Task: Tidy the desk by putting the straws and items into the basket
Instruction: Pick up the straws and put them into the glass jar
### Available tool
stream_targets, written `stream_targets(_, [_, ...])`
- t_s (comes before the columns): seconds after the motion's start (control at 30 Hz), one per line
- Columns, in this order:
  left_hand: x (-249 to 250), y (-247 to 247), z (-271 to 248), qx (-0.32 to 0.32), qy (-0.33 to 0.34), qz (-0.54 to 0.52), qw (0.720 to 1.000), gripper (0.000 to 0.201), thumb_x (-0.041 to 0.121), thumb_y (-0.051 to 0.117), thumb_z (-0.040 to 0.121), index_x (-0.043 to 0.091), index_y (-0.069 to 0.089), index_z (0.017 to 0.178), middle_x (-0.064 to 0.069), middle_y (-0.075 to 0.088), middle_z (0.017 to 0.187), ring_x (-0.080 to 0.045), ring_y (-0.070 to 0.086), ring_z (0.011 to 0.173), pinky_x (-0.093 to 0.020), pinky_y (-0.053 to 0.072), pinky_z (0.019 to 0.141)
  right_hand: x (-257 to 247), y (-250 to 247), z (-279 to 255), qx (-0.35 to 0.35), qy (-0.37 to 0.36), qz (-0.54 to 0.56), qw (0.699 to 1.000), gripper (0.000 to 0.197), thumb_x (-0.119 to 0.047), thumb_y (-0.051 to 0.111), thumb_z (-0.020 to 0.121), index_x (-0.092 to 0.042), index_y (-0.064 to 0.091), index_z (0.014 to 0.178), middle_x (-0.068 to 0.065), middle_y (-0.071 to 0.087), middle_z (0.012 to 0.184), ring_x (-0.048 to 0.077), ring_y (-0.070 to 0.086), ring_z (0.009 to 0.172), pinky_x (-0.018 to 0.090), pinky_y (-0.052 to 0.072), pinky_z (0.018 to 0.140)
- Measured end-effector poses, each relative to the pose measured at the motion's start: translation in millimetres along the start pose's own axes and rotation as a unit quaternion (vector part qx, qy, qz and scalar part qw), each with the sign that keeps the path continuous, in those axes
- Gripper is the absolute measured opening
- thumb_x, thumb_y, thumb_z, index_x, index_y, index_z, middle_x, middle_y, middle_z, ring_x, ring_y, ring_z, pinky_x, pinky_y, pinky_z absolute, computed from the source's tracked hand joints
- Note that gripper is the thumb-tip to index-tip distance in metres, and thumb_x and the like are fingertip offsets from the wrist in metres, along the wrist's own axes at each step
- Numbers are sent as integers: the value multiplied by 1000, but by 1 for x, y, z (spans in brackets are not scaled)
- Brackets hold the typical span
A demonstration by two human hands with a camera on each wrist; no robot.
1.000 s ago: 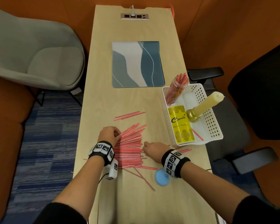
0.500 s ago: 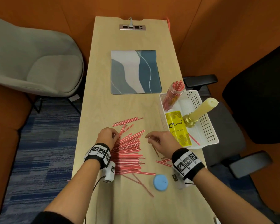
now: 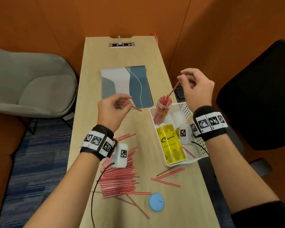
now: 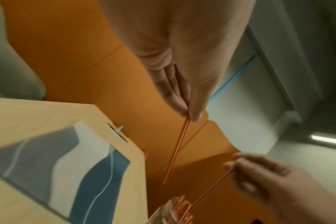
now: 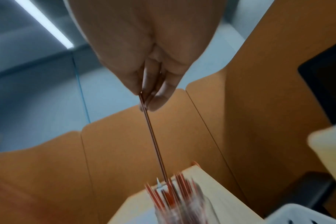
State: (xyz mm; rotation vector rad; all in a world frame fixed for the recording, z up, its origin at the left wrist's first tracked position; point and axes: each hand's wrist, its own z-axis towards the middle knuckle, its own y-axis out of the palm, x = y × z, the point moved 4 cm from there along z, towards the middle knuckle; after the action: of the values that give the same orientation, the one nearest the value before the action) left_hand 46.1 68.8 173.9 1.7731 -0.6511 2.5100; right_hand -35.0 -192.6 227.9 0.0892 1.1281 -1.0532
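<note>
Thin red-striped straws (image 3: 118,178) heaped on bench (image 3: 138,139) near edge. White perforated basket (image 3: 184,107) at bench right edge holds jar (image 3: 162,111) bristling with straws. Right hand (image 3: 197,88) raised above jar, pinching one straw (image 3: 175,87), lower tip at jar mouth. Left hand (image 3: 113,109) raised, pinching another straw (image 4: 176,149).

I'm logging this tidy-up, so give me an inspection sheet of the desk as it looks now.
Surface: wooden desk, desk mat at the far end.
Job's things: loose straws piled near the front; basket holds jar of straws and yellow box.
Clutter: blue lid.
Hands: left hand pinches one straw; right hand pinches one above the jar.
Cables: black wire from the left wrist camera.
Surroundings: grey chair, black chair, orange walls.
</note>
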Motion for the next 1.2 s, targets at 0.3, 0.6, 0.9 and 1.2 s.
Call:
stream_targets(0.3, [58,51,56,-50,85,-3,995,18,7,78,79,13,73,95,-2,74,84,-15,70,77,-27,58,73,70,30,-50,-133,119,-47,983,22,-13,61,90,-22,65,110,-8,60,78,1,55,64,17,48,66])
stream_targets(0.6, [40,126,89,-182,76,116,973,20,10,80,77,20,73,93,5,71,79,-7,67,74,-30,59,77,96,24,-138,-288,168,-19,943,9,-17,67,90,-22,73,94,-1,69,80,11,62,68,30,56,72])
stream_targets(0.9, [-23,103,48,-136,27,160,977,38,42,78,78,25,69,110,7,66,97,-8,59,87,-23,49,77,88,57,-195,-382,158,-21,910,12,-15,65,87,-22,73,93,-5,66,79,10,57,64,21,50,67])
stream_targets(1.2, [-151,-9,-88,-176,-253,276,911,17,17,74,79,33,71,82,7,69,82,-13,65,75,-29,57,77,71,147,-287,-566,84,-134,809,45,-29,73,84,-22,59,125,3,59,114,18,58,102,35,50,92])
